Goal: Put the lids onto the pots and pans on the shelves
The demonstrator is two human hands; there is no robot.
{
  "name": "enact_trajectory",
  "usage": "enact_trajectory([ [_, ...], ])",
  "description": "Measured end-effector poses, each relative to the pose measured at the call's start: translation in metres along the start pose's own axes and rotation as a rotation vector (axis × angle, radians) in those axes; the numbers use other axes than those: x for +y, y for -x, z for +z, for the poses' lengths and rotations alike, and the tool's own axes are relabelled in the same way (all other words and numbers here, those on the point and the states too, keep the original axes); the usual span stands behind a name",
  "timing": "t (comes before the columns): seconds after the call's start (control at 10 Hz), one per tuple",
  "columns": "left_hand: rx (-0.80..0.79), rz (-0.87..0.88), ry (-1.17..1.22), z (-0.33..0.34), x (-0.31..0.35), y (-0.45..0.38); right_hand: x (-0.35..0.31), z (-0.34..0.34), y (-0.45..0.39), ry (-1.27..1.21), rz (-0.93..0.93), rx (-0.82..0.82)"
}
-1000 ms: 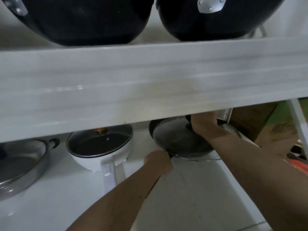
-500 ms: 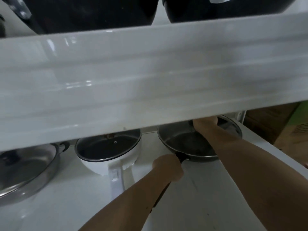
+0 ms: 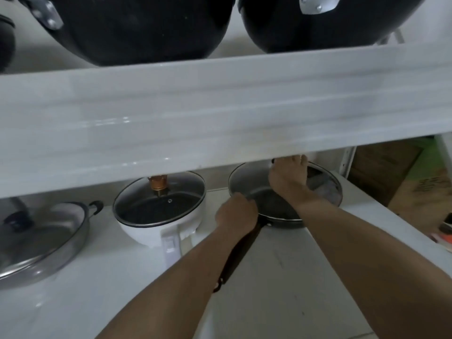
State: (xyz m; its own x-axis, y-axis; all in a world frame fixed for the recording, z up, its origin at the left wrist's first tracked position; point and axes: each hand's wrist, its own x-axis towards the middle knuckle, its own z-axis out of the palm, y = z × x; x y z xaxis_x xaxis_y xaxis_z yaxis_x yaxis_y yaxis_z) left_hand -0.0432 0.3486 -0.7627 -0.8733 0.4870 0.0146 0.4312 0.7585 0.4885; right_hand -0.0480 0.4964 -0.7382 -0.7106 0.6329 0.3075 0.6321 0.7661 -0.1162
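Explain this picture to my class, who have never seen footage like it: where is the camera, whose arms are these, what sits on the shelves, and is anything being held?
There is no machine here. The camera is worn on a person's head and looks forward and down, so the two bare arms reaching in are that person's own.

The lower shelf holds three things: a steel pan with a lid on the left, a white pot under a glass lid with a copper-coloured knob, and a dark frying pan on the right. Two black woks sit on the shelf above.

The left hand grips the frying pan where its long handle joins it. The right hand rests on a glass lid lying over that pan; the upper shelf's edge hides its fingertips, so the grip is unclear.
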Motion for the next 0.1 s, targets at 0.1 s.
enact_trajectory([
  [0.1,0.157,-0.109,0.195,-0.0236,0.0038,0.0055,-0.0107,-0.0064,0.0328,-0.206,0.044,0.076],
])
